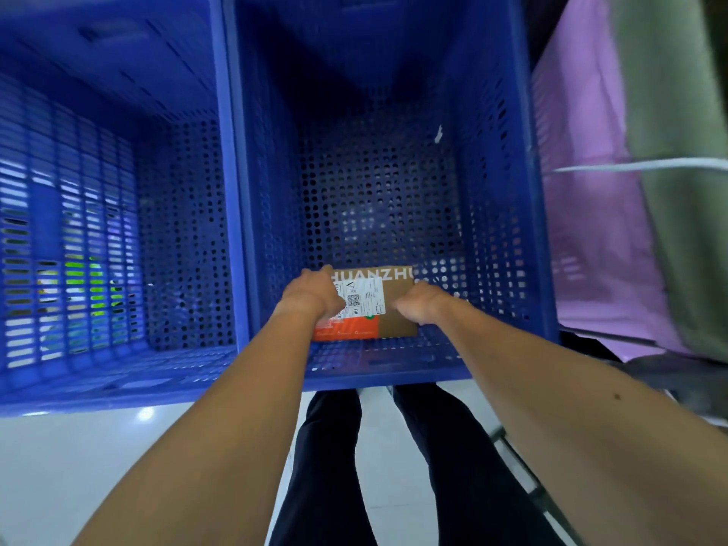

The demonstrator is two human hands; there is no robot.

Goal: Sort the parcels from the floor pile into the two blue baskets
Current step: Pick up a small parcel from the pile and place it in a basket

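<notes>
Left grip [311, 294] and right grip [423, 306] clasp a cardboard parcel [396, 311] low against the right blue basket's [494, 191] near wall. The left blue basket [177, 199] shows no parcel, so sorting seems barely begun.

Left hand [311, 295]: bare; its back and the wrist show.
Right hand [423, 307]: bare; its back and knuckles show.
Left forearm [236, 396]: uncovered from the wrist to the lower edge of the view.
Right forearm [551, 388]: uncovered likewise, out to the right edge of the view.
Mole [617, 396]: one small dark spot on the right forearm.
Trousers [335, 466]: long, plain cloth, dark, close to black.
Trouser legs: two, seen between the forearms, with soft lengthwise folds.
Sleeves and upper body: outside the view.
</notes>
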